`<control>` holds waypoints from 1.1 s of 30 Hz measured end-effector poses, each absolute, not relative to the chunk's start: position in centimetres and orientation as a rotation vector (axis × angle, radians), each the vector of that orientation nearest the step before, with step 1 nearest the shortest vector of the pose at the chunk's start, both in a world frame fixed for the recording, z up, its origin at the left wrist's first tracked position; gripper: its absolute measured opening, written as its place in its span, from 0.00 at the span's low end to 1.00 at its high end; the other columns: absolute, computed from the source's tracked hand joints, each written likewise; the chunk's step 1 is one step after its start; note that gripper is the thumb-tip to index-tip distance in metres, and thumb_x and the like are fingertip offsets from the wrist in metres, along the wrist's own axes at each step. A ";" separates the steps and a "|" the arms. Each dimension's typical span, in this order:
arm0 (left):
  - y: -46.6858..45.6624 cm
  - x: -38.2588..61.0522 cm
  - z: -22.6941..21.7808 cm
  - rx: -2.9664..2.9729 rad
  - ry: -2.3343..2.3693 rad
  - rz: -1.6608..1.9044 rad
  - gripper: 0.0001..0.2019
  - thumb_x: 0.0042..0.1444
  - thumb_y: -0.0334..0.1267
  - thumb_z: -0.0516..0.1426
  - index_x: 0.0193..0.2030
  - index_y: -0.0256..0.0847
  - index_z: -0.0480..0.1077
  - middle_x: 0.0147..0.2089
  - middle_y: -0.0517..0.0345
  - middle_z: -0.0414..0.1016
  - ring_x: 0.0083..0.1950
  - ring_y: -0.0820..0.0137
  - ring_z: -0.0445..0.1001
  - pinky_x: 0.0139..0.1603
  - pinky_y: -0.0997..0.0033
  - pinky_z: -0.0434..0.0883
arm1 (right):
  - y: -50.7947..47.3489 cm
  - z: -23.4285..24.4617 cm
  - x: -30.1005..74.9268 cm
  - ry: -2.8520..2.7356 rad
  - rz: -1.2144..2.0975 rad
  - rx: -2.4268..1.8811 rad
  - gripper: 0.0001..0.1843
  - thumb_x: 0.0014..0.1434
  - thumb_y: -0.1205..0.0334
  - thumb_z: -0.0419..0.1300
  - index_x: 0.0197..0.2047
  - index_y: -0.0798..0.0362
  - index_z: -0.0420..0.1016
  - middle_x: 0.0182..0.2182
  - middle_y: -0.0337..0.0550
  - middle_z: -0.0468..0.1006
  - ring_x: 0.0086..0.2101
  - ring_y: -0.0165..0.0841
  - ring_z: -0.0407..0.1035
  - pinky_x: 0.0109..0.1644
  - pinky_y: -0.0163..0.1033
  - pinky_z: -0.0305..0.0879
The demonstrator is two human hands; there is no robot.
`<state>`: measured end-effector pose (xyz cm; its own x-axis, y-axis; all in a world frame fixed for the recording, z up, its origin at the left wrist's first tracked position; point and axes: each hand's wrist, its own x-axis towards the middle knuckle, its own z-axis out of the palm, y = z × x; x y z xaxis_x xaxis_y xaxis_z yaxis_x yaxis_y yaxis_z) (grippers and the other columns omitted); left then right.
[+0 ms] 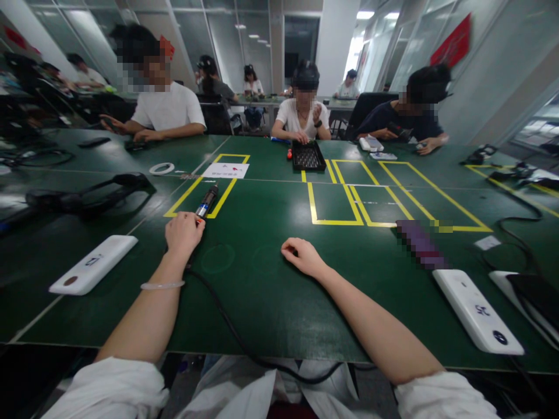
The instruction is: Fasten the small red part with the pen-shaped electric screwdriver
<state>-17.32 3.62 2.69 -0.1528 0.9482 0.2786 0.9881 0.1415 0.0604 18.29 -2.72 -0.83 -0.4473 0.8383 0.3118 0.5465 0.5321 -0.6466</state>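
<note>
- A glossy dark-green counter (262, 299), marked with yellow tape rectangles (336, 222), spans the foreground.
- Behind it stand black office chairs (216, 119) and, farther back, a long pale-grey counter (340, 103).
- Tall glass partition panels (220, 41) in pale frames line the rear, beside a broad white pillar (334, 46).
- A red wall hanging (454, 41) tilts at right.
- White rectangular ceiling lights (365, 14) glow overhead, near a bright, narrow opening (356, 52).

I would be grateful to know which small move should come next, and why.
Perhaps slide the right hand across the green tabletop toward the black cylindrical tool with a blue-and-silver band: the left hand grips the tool's near end, while the right lies apart, loosely curled.
</note>
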 end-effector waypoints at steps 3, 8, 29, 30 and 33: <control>3.5 -16.8 2.9 -1.902 -2.206 -0.430 0.18 0.62 0.45 0.47 0.46 0.36 0.70 0.50 0.40 0.70 0.52 0.52 0.68 0.53 0.55 0.63 | -2.7 -0.9 18.3 -2.158 0.620 -1.113 0.04 0.61 0.66 0.57 0.34 0.53 0.72 0.30 0.39 0.75 0.32 0.30 0.67 0.39 0.35 0.61; 2.5 -13.0 3.1 -2.344 -2.073 -0.774 0.19 0.62 0.49 0.48 0.50 0.39 0.70 0.47 0.51 0.76 0.47 0.62 0.73 0.51 0.66 0.67 | -2.7 -1.0 18.2 -2.153 0.633 -1.103 0.04 0.61 0.66 0.57 0.34 0.53 0.72 0.29 0.39 0.75 0.32 0.30 0.68 0.39 0.35 0.62; -3.3 -2.8 2.8 -3.524 -1.486 -0.766 0.30 0.61 0.42 0.53 0.70 0.45 0.51 0.43 0.58 0.76 0.43 0.70 0.74 0.47 0.69 0.68 | -3.1 -0.7 17.7 -2.116 0.898 -0.990 0.07 0.63 0.59 0.57 0.36 0.54 0.69 0.27 0.35 0.72 0.28 0.28 0.66 0.34 0.32 0.59; -3.3 -2.8 2.9 -3.535 -1.508 -0.783 0.30 0.62 0.42 0.52 0.70 0.44 0.51 0.42 0.58 0.75 0.43 0.70 0.73 0.46 0.70 0.67 | -3.1 -0.7 17.8 -2.106 0.907 -0.996 0.07 0.63 0.59 0.56 0.36 0.54 0.69 0.26 0.35 0.71 0.27 0.27 0.65 0.34 0.32 0.59; -3.3 -2.7 3.1 -3.572 -1.567 -0.775 0.28 0.63 0.42 0.50 0.70 0.43 0.51 0.39 0.60 0.73 0.38 0.71 0.70 0.43 0.71 0.66 | -3.0 -0.7 17.8 -2.073 0.940 -0.995 0.08 0.64 0.59 0.55 0.35 0.54 0.68 0.25 0.34 0.70 0.27 0.27 0.64 0.33 0.32 0.59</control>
